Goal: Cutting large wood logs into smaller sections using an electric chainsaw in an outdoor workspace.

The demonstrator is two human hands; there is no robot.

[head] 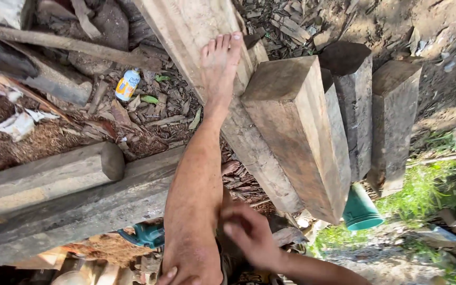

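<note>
Rough timber, with a bare foot pressed flat against it.
The raised leg is met near the knee by the right hand, which is blurred, its fingers loosely curled and nothing held. Only fingertips of the left hand are seen, so its grip cannot be told. The foot is planted on the slanted plank, seemingly for bracing, beside the square beams.

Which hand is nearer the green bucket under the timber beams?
Right. The right hand sits just left of the green bucket; the left hand rests on the knee, farther left.
</note>
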